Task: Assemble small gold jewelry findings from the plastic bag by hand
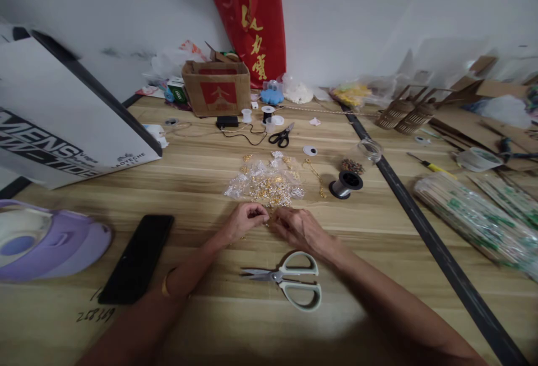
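Observation:
My left hand (246, 218) and my right hand (296, 226) meet on the wooden table (202, 186), fingertips pinched together over a tiny gold piece that I cannot make out. Just beyond them lies a pile of small clear bags with gold and silver findings (267, 182). A gold chain (316, 175) trails to the right of the pile. Pale green scissors (290, 280) lie shut between my forearms, near my right wrist.
A black phone (138, 256) and a purple device (46, 240) lie at the left. A wire spool (345, 184), a small jar of beads (365, 156), black scissors (281, 136), a cardboard box (218, 87), a red bag (254, 24) and bundled sticks (479, 220) surround the work area.

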The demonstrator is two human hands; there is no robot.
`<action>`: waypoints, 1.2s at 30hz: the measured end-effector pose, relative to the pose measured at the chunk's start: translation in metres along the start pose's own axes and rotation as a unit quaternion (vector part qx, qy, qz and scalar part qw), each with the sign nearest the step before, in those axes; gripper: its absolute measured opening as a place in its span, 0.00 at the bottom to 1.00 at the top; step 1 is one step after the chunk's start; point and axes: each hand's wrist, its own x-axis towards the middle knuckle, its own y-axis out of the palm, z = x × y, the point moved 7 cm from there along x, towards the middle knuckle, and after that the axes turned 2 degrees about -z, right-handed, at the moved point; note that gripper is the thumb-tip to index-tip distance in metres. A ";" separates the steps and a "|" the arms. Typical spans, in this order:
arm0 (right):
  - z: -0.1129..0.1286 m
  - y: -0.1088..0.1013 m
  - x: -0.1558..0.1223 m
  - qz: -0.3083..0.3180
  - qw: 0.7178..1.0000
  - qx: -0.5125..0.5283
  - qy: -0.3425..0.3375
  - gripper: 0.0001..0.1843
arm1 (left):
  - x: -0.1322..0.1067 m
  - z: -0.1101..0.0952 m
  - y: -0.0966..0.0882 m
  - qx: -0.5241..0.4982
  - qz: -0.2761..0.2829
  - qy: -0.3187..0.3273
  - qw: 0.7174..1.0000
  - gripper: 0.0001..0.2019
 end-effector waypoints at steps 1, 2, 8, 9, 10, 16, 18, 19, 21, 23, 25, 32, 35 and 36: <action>-0.001 0.000 0.000 -0.002 1.000 0.008 0.005 0.05 | 0.000 0.000 0.000 -0.001 0.001 -0.002 1.000 0.09; -0.002 0.000 0.000 -0.002 1.000 0.015 0.010 0.06 | 0.000 0.000 0.001 -0.003 0.004 -0.005 1.000 0.08; -0.004 0.003 0.000 -0.004 0.999 0.049 0.017 0.09 | -0.002 0.003 0.002 -0.037 0.011 -0.023 0.999 0.09; -0.005 0.004 0.001 -0.005 0.998 0.053 0.019 0.09 | -0.002 0.003 0.002 -0.041 0.010 -0.024 0.999 0.09; -0.006 0.005 0.001 -0.005 0.998 0.057 0.022 0.10 | -0.002 0.003 0.002 -0.046 0.010 -0.025 0.999 0.09; -0.005 0.005 0.002 0.005 0.995 0.095 0.022 0.09 | -0.002 0.002 0.002 -0.081 -0.001 -0.026 0.996 0.11; -0.003 0.003 0.002 0.006 0.995 0.103 0.019 0.09 | -0.002 0.001 0.001 -0.086 -0.004 -0.023 0.996 0.13; -0.002 0.003 0.002 0.006 0.994 0.105 0.019 0.08 | -0.003 0.000 0.001 -0.088 -0.004 -0.023 0.996 0.14; -0.002 0.002 0.002 0.007 0.994 0.107 0.020 0.08 | -0.003 0.000 0.001 -0.089 0.001 -0.028 0.996 0.15; -0.002 0.001 0.002 0.007 0.994 0.110 0.021 0.08 | -0.003 0.000 0.002 -0.084 0.005 -0.033 0.996 0.16; -0.002 0.001 0.002 0.004 0.993 0.115 0.021 0.08 | -0.004 0.000 0.002 -0.078 0.007 -0.037 0.996 0.16; -0.003 0.000 0.004 -0.003 0.993 0.119 0.018 0.07 | -0.004 0.003 0.005 -0.086 0.019 -0.049 0.995 0.15; -0.002 -0.001 0.003 -0.007 0.993 0.118 0.016 0.07 | -0.003 0.003 0.005 -0.078 0.021 -0.041 0.996 0.13; -0.002 -0.001 0.003 -0.009 0.993 0.120 0.016 0.07 | -0.003 0.003 0.005 -0.073 0.020 -0.038 0.996 0.12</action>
